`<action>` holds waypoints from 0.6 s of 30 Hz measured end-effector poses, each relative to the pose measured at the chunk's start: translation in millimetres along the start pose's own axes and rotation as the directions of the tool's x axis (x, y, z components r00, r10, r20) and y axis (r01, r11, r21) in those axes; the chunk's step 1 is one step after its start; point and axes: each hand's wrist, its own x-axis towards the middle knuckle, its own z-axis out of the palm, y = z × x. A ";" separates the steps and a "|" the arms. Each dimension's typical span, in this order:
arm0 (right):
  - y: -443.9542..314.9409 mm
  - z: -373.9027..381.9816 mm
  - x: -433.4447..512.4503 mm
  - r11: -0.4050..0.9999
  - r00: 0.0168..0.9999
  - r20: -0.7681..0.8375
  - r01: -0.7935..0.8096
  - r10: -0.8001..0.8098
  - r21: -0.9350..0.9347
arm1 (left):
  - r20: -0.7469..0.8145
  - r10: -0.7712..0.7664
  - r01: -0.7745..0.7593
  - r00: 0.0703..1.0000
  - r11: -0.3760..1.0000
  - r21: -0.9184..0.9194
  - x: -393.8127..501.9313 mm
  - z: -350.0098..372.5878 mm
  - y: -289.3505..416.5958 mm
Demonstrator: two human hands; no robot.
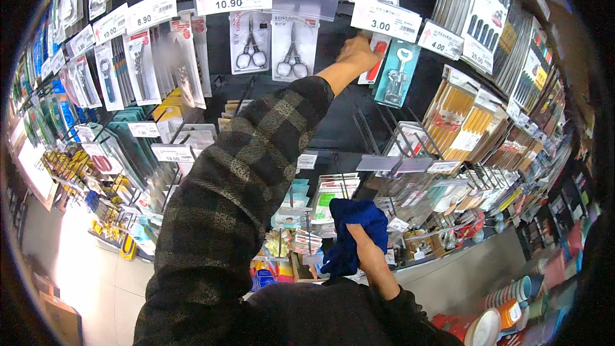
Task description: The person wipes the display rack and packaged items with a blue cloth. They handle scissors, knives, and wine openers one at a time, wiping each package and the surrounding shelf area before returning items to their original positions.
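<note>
My left hand [359, 54] reaches up to the display wall, beside a carded red-handled tool [374, 65]; its fingers are partly hidden, so whether they grip anything is unclear. Just right of it hangs a bottle opener on a teal card [398, 74]. Two packs of scissors, the nearer one [293, 53] and another [251, 45], hang left of the hand. Low in front of my body, my right hand [366, 245] grips a bunched dark blue cloth [360, 216].
Metal hooks [384, 129] and clear tag holders [394, 163] jut from the black wall. Packs of wooden chopsticks [451, 115] hang at right, carded kitchen tools [140, 69] at left. Stacked cups [509, 293] stand lower right.
</note>
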 end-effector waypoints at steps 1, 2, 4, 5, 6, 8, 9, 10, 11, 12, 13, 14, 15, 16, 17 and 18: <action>-0.5 -3.0 -0.8 1.000 1.000 0.001 0.001 -0.001 -0.008 | 0.042 -0.048 0.047 0.998 0.998 0.034 4.2 1.9 1.1; 6.6 -4.1 1.0 0.999 0.998 -0.057 0.029 -0.027 0.027 | 0.069 -0.048 0.045 0.996 0.998 0.048 10.1 1.8 1.7; 2.0 -9.8 -0.7 0.994 0.999 -0.035 -0.028 0.024 -0.105 | 0.128 -0.065 0.055 0.990 0.995 0.085 17.2 -1.2 -4.3; 0.1 -12.8 -0.8 0.984 0.998 -0.025 -0.055 0.051 -0.171 | 0.114 -0.059 0.052 0.992 0.997 0.062 19.6 -2.0 -7.3; 1.1 -15.0 -0.4 0.980 0.998 -0.011 -0.058 0.057 -0.189 | 0.105 -0.050 0.046 0.993 0.998 0.043 18.6 -2.5 -7.5; 2.0 -15.4 1.8 0.981 0.997 0.005 -0.075 0.077 -0.180 | -0.017 0.000 -0.002 1.000 0.996 -0.093 10.2 0.0 -9.4; 3.2 -15.9 2.2 0.984 0.995 -0.008 -0.095 0.095 -0.150 | 0.001 0.012 -0.012 1.000 0.991 -0.136 2.8 0.9 -2.4; 0.5 -12.0 3.5 0.990 0.993 -0.027 -0.121 0.119 -0.078 | 0.007 0.023 -0.022 1.000 0.983 -0.180 -0.8 -1.9 2.3; -0.6 -10.1 4.2 0.990 0.989 -0.045 -0.144 0.144 -0.006 | 0.014 0.034 -0.030 0.999 0.974 -0.224 -4.7 -4.5 6.8; 5.6 -11.8 5.1 0.992 0.992 -0.038 -0.119 0.118 -0.044 | 0.029 0.059 -0.051 0.998 0.970 -0.237 -4.9 -6.6 7.8; 18.5 -15.5 6.7 0.992 0.995 -0.031 -0.096 0.093 -0.081 | 0.031 0.052 -0.042 0.998 0.960 -0.276 -4.4 -5.7 9.3; 27.3 -17.8 8.0 0.990 0.997 -0.025 -0.072 0.069 -0.118 | 0.034 0.046 -0.032 0.998 0.948 -0.315 -3.9 -3.2 11.8; 28.8 -17.1 9.3 0.993 0.998 -0.012 -0.068 0.067 -0.099 | 0.038 0.038 -0.022 0.999 0.935 -0.354 -5.7 -3.8 13.5; 29.8 -16.5 10.4 0.995 0.998 -0.002 -0.064 0.064 -0.080 | 0.112 0.055 0.000 0.992 0.896 -0.443 -7.4 -5.3 14.2; 31.0 -16.1 11.3 0.996 0.998 0.007 -0.061 0.061 -0.061 | 0.141 0.040 0.037 0.989 0.863 -0.504 -8.8 -5.7 15.9; 33.1 -15.5 12.1 0.997 0.997 0.016 -0.075 0.075 -0.035 | 0.169 0.025 0.075 0.985 0.824 -0.561 -9.5 -5.4 16.9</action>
